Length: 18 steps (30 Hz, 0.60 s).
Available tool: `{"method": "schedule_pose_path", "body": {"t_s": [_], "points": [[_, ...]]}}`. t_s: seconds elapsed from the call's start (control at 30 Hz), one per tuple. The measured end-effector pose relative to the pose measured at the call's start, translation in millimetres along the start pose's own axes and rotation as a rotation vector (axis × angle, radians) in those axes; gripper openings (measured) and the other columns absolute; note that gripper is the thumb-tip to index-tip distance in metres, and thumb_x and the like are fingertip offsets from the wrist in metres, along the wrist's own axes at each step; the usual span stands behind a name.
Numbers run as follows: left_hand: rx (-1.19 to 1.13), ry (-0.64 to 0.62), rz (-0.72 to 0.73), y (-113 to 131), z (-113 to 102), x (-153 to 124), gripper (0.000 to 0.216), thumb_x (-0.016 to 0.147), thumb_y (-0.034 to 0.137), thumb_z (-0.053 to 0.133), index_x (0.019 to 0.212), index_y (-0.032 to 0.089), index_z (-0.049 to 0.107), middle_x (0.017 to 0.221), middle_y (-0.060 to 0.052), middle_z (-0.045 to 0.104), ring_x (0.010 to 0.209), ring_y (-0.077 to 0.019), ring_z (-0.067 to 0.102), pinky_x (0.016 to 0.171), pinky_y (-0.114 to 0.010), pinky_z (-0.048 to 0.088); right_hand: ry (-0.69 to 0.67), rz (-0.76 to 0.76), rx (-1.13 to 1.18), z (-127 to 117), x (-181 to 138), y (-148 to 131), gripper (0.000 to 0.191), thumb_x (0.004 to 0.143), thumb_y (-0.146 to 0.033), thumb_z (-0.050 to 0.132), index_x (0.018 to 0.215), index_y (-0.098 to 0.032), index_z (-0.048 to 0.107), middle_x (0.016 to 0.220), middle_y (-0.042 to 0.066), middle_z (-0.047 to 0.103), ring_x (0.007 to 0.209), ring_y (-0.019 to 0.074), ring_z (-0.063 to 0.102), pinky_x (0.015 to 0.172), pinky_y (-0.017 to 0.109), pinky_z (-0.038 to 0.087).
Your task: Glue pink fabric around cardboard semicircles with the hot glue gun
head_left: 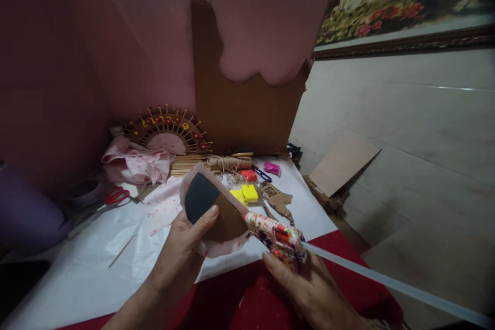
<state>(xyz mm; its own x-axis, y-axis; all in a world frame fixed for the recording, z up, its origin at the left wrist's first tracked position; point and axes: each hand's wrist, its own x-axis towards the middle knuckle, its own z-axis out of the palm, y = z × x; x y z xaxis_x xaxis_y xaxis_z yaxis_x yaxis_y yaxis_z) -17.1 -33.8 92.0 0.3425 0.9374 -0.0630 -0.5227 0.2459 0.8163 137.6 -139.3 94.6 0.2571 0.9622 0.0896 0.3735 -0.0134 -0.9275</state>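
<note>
My left hand [187, 245] is closed on a half-round cardboard piece [228, 221], its thumb pressing on the face. Pink dotted cloth [216, 248] shows along the curved edge of the cardboard, and a dark patch [200, 196] covers its upper left part. In my right hand [305, 286] is a glue gun [276, 237] with a flowered pattern, its orange nozzle at the right edge of the cardboard. A long translucent glue stick [371, 270] sticks out of the gun's back toward the lower right. Whether the nozzle touches the cardboard I cannot tell.
Behind are a decorated half-round fan [168, 129], wooden sticks [187, 166], twine [228, 164], yellow packets [250, 193] and a cardboard scrap [276, 198]. Red-handled scissors [117, 196] and crumpled dotted cloth [135, 160] lie left. A large pink-and-brown cardboard panel [247, 108] stands at the back.
</note>
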Motion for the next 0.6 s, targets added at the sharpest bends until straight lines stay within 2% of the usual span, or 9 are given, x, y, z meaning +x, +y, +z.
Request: {"method": "schedule_pose_path", "body": {"t_s": [0.2,0.37,0.6], "points": [[-0.013,-0.046,-0.032,-4.3,-3.4,-0.2,0.034,0.074,0.022,0.071,0.108,0.017,0.068,0.101,-0.009,0.075,0.089,-0.0250,0.070,0.079,-0.035,0.055,0.021,-0.111,-0.010,0.7,0.3,-4.6,0.033,0.086,-0.044,0.053,0.106,-0.024,0.071,0.115,0.004,0.069,0.111,0.0277,0.059,0.103,0.038,0.041],[0.010,-0.055,-0.038,-6.2,-3.5,-1.0,0.025,0.073,0.023,0.072,0.097,0.016,0.072,0.094,-0.008,0.077,0.084,-0.0243,0.071,0.079,-0.034,0.055,0.060,0.003,-0.060,-1.3,-0.4,-0.9,0.034,0.082,-0.045,0.060,0.110,-0.027,0.069,0.120,0.004,0.066,0.117,0.0300,0.055,0.102,0.041,0.042],[0.025,-0.060,-0.047,-6.0,-2.9,-2.8,0.026,0.073,0.023,0.073,0.097,0.016,0.071,0.090,-0.009,0.077,0.082,-0.0243,0.071,0.073,-0.032,0.057,-0.019,-0.035,-0.089,-3.0,3.6,2.9,0.035,0.086,-0.043,0.057,0.115,-0.026,0.066,0.121,0.005,0.065,0.117,0.0285,0.055,0.106,0.042,0.037]]}}
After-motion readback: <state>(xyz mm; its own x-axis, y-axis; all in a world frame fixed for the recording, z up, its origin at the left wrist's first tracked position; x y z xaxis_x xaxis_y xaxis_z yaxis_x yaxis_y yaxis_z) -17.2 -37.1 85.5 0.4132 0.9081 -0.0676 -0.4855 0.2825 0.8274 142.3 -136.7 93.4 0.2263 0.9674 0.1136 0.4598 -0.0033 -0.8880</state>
